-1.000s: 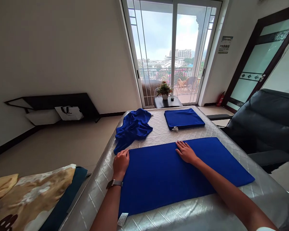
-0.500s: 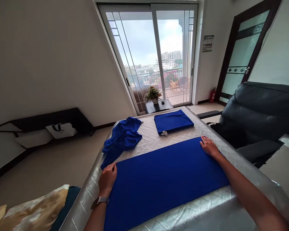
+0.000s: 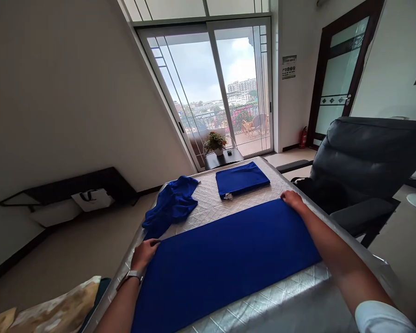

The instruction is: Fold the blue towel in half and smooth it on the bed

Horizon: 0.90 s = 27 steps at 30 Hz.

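Blue towel [image 3: 229, 256] is what I see spread flat in the head view, a long strip running across the quilted silver mattress [image 3: 280, 300], lying slightly diagonal. Left hand [image 3: 143, 254] sits at the towel's far left corner, fingers curled down onto the edge; I can't tell if it pinches the cloth or just presses it. Right hand [image 3: 291, 200] rests at the far right corner, palm down, fingers loosely bent over the edge, arm stretched out along the towel's right side. Watch [image 3: 130, 276] on the left wrist.

Beyond the spread towel, same view: a crumpled blue cloth [image 3: 169, 206] bunched near the mattress's left edge, just past the left hand. A folded blue towel [image 3: 241, 179] lies flat further back, white tag at its near corner, apart from both the others.

Black leather chair [image 3: 364, 157] stands beside the mattress on the right. Small dark table with a potted plant [image 3: 215, 142] sits past the far end, in front of the glass sliding door [image 3: 211, 88]. Patterned pillow [image 3: 55, 312] at lower left.
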Available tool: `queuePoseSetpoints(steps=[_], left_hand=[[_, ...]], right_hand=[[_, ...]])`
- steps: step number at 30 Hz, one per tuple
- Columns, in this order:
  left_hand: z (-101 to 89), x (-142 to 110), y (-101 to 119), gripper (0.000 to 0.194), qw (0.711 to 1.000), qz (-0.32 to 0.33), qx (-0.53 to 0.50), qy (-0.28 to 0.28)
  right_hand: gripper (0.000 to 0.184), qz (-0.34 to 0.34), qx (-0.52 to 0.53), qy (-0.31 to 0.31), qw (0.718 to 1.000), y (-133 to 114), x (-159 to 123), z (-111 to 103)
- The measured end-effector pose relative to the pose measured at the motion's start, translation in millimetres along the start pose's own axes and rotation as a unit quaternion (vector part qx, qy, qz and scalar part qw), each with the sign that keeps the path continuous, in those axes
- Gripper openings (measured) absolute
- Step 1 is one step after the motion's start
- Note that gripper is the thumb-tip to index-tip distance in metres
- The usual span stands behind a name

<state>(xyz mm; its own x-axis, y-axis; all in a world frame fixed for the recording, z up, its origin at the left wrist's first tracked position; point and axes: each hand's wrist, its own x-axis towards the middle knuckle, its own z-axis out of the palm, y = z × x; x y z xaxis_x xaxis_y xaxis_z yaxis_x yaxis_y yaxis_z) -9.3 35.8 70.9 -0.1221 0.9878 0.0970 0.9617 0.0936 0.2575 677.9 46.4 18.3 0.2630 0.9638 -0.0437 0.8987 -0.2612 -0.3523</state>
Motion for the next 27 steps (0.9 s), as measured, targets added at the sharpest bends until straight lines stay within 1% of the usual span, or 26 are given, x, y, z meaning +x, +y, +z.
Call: queuePoseSetpoints(steps=[4,6,8,10,11,13,14,16,18,19,20,21,22,23,25,27], left_hand=[[-8.7,-6.0,9.4,0.02,1.0,-0.001,0.013,0.005],[-10.9,-8.2,18.5,0.017,1.0,0.001,0.024,0.013],[-8.0,-10.2,35.2,0.016,0.999,0.008,0.031,0.03],[2.5,-14.5,63.5,0.017,0.998,0.027,0.029,0.051],[10.5,-18.7,83.0,0.021,0.997,0.043,0.025,0.06],[30.4,-33.8,132.4,0.027,0.993,0.103,0.008,0.049],[41.5,-45.4,161.5,0.028,0.988,0.149,-0.008,0.031],[63.5,-76.8,224.1,0.028,0.965,0.258,-0.04,-0.024],[84.0,-115.5,286.3,0.024,0.929,0.359,-0.063,-0.066],[93.7,-135.5,315.3,0.024,0.896,0.429,-0.073,-0.084],[103.2,-154.7,342.2,0.023,0.866,0.486,-0.077,-0.096],[112.6,-172.4,366.7,0.022,0.841,0.526,-0.079,-0.1],[121.9,-188.0,388.8,0.022,0.818,0.559,-0.078,-0.105],[130.9,-201.3,408.6,0.024,0.804,0.581,-0.075,-0.105],[146.8,-221.3,441.7,0.027,0.792,0.599,-0.069,-0.095],[158.4,-233.8,467.2,0.026,0.792,0.602,-0.064,-0.079]], right_hand=[[0.025,-0.01,0.022,-0.004,1.0,9.1,3.4,0.1],[0.026,-0.018,0.037,-0.011,0.999,13.6,6.6,-0.2],[0.026,-0.028,0.054,-0.023,0.998,17.6,11.7,-1.7],[0.025,-0.034,0.07,-0.041,0.996,20.8,18.6,-4.6],[0.024,-0.035,0.077,-0.05,0.995,22.1,22.4,-6.4],[0.022,-0.034,0.09,-0.068,0.993,23.9,30.3,-10.0],[0.022,-0.032,0.095,-0.075,0.992,24.4,33.9,-11.7],[0.022,-0.029,0.102,-0.087,0.991,24.4,39.6,-14.6],[0.023,-0.026,0.103,-0.098,0.99,23.4,43.0,-16.7],[0.023,-0.024,0.101,-0.103,0.989,22.5,43.7,-17.5],[0.023,-0.022,0.098,-0.108,0.989,21.5,43.9,-18.1],[0.022,-0.02,0.093,-0.114,0.989,20.5,43.8,-18.6],[0.021,-0.017,0.088,-0.119,0.989,19.6,43.5,-18.9],[0.018,-0.015,0.081,-0.126,0.989,18.8,43.0,-19.2],[0.018,-0.012,0.066,-0.14,0.988,17.6,42.5,-19.6],[0.024,-0.009,0.049,-0.153,0.987,17.0,42.7,-19.8]])
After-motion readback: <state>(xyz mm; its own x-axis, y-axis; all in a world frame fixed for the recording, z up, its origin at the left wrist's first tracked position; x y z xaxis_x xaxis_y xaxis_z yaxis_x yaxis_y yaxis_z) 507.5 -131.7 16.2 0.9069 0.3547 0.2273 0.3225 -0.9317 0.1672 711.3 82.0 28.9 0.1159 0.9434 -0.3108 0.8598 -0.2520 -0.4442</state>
